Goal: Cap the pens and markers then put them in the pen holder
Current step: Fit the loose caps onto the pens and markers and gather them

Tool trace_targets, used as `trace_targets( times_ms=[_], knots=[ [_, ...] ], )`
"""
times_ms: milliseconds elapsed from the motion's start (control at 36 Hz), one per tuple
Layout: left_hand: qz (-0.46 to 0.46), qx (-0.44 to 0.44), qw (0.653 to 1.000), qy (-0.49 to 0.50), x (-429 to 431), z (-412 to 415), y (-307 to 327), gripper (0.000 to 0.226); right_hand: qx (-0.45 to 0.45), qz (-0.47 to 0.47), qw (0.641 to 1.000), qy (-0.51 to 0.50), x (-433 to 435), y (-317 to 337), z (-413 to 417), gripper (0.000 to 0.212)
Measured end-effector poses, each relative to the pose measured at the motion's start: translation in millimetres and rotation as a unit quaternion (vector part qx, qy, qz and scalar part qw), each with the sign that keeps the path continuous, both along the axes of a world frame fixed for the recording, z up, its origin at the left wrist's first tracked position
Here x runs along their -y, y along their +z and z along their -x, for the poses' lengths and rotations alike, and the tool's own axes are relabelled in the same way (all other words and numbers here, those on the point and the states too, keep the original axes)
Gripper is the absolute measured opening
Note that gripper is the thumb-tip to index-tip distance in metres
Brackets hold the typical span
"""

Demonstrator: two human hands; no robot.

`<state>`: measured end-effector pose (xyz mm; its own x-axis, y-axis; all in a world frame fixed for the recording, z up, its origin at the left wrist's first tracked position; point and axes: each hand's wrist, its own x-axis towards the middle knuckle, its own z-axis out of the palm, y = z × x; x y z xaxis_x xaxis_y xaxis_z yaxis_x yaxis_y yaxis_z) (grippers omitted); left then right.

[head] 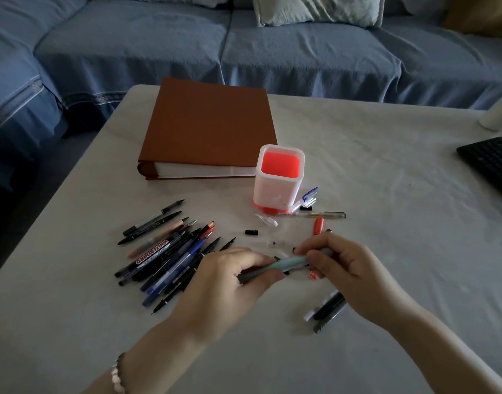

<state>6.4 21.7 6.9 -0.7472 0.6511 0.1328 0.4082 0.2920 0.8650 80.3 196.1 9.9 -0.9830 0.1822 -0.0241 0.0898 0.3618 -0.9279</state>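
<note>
Pen holder (pixel 278 177): white walls, red inside and red foot, standing upright on the cloth-covered table (pixel 386 251). All places below are taken from it.

Left hand (pixel 227 280): in front of the holder and slightly left, fingers curled round the barrel of a pale green pen (pixel 284 265), gripping it. The pen lies nearly level above the table.

Right hand (pixel 343 263): in front of the holder and slightly right, thumb and fingertips pinching the right end of the same pen. Whether that end is a cap – cannot tell, the fingers cover it.

Pile of uncapped pens and markers (pixel 170 251): front-left of the holder, flat on the table, tips mostly pointing up-right; a whiteboard marker (pixel 153 251) lies in it, label legible.

Loose pieces:
- blue caps (pixel 309 194), touching or just beside the holder's right foot
- clear gel pen (pixel 315 215), lying just in front of the holder, reaching out to the right
- clear cap (pixel 267 220) and black cap (pixel 251 232), just in front
- red cap (pixel 318 225), front-right, near the right fingertips

Dark markers (pixel 326 311) – a small cluster well in front of the holder, beside the right wrist.

Brown album (pixel 207 129): flat behind the holder, to the left. Black keyboard (pixel 491 163): far right. Blue sofa (pixel 244 46): behind the table.
</note>
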Motion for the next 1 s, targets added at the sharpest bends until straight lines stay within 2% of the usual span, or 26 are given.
trace_targets(
  times_ms=[56,111,222,278,333,389,444,528,611,750,861,944,1000],
  knots=[
    [0.003,0.021,1.0,-0.005,-1.1,-0.3,2.7,0.023,-0.01,-0.004,1.0,-0.006,2.0,1.4,-1.3,0.019],
    [-0.004,0.083,0.997,-0.007,-1.5,0.2,5.3,0.012,-0.014,-0.009,1.0,-0.005,2.2,2.0,-3.3,0.019],
    [-0.022,0.224,0.974,-0.028,-0.8,1.5,5.1,0.018,0.001,-0.037,0.999,0.024,3.5,1.6,-5.7,0.02],
    [-0.006,0.259,0.965,-0.034,1.5,3.2,2.4,0.019,0.018,-0.061,0.997,0.047,2.4,-0.5,-4.3,0.02],
    [0.021,0.251,0.967,-0.031,5.0,6.4,-1.7,0.017,0.03,-0.063,0.996,0.055,-2.1,-4.9,-1.5,0.026],
    [0.039,0.22,0.975,-0.009,10.2,10.5,-6.8,0.013,0.04,-0.023,0.998,0.032,-9.5,-9.4,1.3,0.029],
    [0.043,0.203,0.978,0.018,15.7,14.4,-11.5,0.011,0.049,0.005,0.999,0.012,-17.6,-13.3,4.8,0.025],
    [0.064,0.175,0.981,0.054,24.3,17.4,-21.9,0.01,0.063,-0.005,0.997,-0.044,-28.9,-26.4,13.8,0.018],
    [0.075,0.148,0.982,0.093,31.4,18.1,-34.2,0.01,0.088,-0.069,0.986,-0.125,-38.6,-45.5,25.9,0.017],
    [0.037,0.184,0.976,0.106,34.3,15.2,-36.3,0.009,0.153,-0.23,0.954,-0.118,-45.0,-73.2,40.5,0.012],
    [0.004,0.196,0.972,0.126,36.1,13.9,-33.9,0.011,0.098,-0.355,0.92,-0.137,-30.9,-74.5,55.8,0.02],
    [-0.002,0.187,0.975,0.116,37.4,12.3,-30.4,0.011,0.025,-0.362,0.923,-0.125,-16.2,-72.9,73.5,0.019],
    [-0.001,0.184,0.976,0.112,38.4,11.8,-29.0,0.011,0.014,-0.37,0.924,-0.098,-6.1,-72.0,85.6,0.023]
  ],
)
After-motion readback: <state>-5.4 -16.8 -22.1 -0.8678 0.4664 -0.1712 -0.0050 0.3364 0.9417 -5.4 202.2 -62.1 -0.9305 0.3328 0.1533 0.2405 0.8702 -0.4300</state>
